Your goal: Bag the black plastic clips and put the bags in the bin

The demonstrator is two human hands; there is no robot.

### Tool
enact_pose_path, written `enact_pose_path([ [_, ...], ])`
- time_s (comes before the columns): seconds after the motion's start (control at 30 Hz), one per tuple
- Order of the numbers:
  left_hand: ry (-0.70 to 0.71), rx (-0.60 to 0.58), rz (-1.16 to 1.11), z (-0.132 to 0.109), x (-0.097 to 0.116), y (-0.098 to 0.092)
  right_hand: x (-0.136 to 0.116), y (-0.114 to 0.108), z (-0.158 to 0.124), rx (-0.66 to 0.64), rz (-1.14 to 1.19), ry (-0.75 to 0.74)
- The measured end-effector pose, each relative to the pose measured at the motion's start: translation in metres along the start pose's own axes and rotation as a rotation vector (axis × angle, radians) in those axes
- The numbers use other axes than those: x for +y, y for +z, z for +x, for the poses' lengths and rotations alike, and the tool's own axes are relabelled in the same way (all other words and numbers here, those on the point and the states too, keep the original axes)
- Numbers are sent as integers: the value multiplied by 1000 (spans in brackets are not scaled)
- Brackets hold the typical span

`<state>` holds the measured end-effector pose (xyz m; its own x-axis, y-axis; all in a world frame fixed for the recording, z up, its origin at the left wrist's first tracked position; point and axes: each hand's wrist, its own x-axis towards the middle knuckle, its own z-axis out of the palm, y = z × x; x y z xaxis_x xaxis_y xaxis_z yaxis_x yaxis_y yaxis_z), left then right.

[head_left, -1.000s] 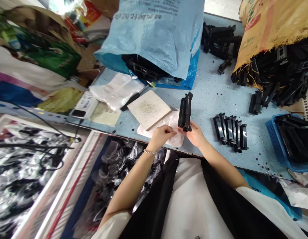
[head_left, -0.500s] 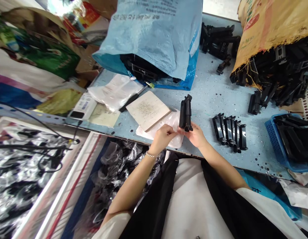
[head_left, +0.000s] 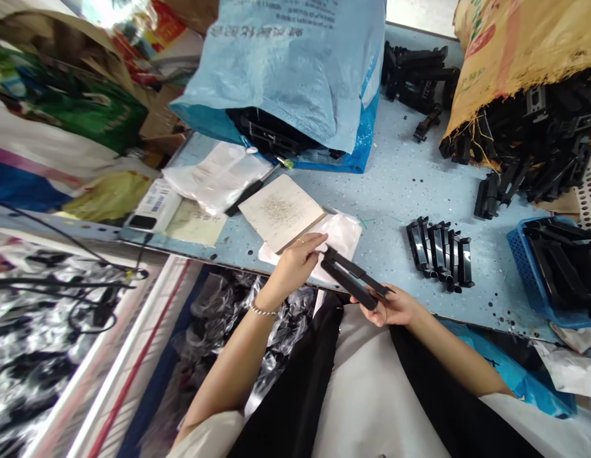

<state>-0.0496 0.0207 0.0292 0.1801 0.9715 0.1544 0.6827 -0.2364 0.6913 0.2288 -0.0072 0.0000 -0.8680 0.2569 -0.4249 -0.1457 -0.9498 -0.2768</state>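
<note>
A long black part (head_left: 350,275) is tilted near the table's front edge, its lower right end gripped by my right hand (head_left: 388,306). At its upper left end is my left hand (head_left: 299,257), fingers closed together; what they pinch, if anything, is too small to make out. Beneath the hands lie white plastic bags (head_left: 340,235), partly covered by a square beige board (head_left: 280,213). Several black parts (head_left: 439,254) stand side by side in a row to the right of my hands.
A blue sack (head_left: 295,70) and a yellow sack (head_left: 505,57) with black parts lie at the back. At right is a blue basket (head_left: 524,267) of black parts. Clear bags (head_left: 219,175) and a white box (head_left: 154,203) lie at left on the blue table (head_left: 385,184).
The black part has come down toward my body and turned from upright to slanted. My right hand has moved down and right with it; my left hand has shifted slightly left.
</note>
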Motion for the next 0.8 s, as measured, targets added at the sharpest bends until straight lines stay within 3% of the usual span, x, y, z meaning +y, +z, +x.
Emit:
enact_pose_path([
  [0.13, 60, 42, -58, -15, 21, -2, 1, -6, 27, 90, 186, 40],
  [0.23, 162, 28, -41, -29, 32, 9, -6, -4, 41, 121, 189, -128],
  [0.33, 147, 99, 69, -36, 23, 27, -4, 1, 40, 120, 202, -332],
  [0.4, 109, 117, 160, -37, 11, 39, -1, 4, 37, 133, 198, -393],
  [0.57, 146, 140, 211, -30, -1, 55, 5, 9, 33, 165, 211, -368],
  [0.67, 159, 184, 174, -28, 12, 52, 2, 10, 35, 141, 203, -337],
  [0.8, 279, 75, 62, -33, 39, 44, -7, 13, 40, 240, -55, -345],
])
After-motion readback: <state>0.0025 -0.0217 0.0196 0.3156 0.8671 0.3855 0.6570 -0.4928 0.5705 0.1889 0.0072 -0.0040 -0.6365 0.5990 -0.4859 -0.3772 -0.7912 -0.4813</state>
